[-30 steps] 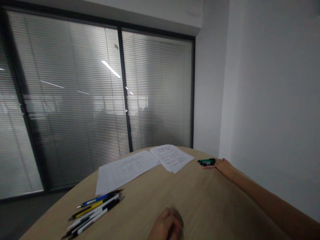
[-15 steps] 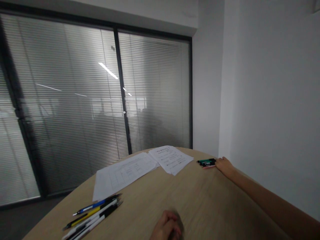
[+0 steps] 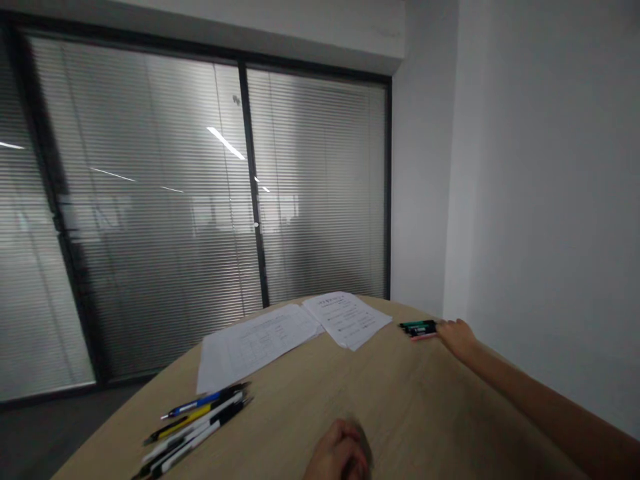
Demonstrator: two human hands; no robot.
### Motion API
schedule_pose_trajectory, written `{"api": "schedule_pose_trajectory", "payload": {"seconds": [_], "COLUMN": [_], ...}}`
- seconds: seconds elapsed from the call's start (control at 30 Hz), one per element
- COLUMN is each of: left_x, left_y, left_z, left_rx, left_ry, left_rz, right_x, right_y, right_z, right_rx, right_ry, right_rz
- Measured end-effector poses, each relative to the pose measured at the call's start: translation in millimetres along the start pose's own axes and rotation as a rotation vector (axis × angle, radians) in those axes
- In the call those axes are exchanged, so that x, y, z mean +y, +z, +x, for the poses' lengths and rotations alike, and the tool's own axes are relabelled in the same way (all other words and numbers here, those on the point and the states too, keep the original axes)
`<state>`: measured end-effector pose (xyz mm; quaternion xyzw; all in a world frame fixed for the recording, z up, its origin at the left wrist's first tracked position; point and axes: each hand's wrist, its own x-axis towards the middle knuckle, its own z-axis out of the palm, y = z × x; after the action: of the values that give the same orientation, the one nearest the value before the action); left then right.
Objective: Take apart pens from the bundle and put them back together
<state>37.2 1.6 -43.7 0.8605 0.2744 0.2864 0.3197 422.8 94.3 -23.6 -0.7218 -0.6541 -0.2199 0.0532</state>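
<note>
My right hand (image 3: 457, 338) reaches far out to the table's right edge. Its bent fingers close around the near ends of a small row of pens (image 3: 419, 329), green, black and pink, lying on the wood. Low in the middle, my left hand (image 3: 340, 452) rests with its fingers curled in; nothing shows in them, and its edge is slightly blurred. To its left lies a second group of pens (image 3: 200, 427), side by side in blue, yellow, white and black. These pens are apart from both hands.
Printed sheets of paper (image 3: 255, 343) lie along the far left of the round wooden table (image 3: 300, 393), with another printed sheet (image 3: 350, 320) overlapping them. Beyond the table stand a glass partition with blinds (image 3: 325, 200) and a white wall (image 3: 540, 200).
The view has turned a little left, so everything sits slightly farther right. My right hand has shifted slightly toward the pens' near ends, baring more of them. My left hand stays curled.
</note>
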Motion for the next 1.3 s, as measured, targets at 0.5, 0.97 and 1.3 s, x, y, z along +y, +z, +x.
{"api": "schedule_pose_trajectory", "payload": {"seconds": [0.5, 0.97, 1.3], "left_x": [48, -14, -7], "left_y": [-73.0, -167.1, -157.4], "left_z": [17, -3, 2], "left_rx": [-0.241, -0.248, -0.257], "left_ry": [-0.18, -0.706, -0.571], "left_rz": [1.019, 0.954, 0.758], "right_x": [-156, -158, -159], "right_y": [-15, -11, -20], "right_z": [-41, -50, -51], "right_rx": [0.089, 0.166, 0.146], "right_ry": [-0.313, -0.377, -0.367], "right_rz": [0.558, 0.551, 0.548]}}
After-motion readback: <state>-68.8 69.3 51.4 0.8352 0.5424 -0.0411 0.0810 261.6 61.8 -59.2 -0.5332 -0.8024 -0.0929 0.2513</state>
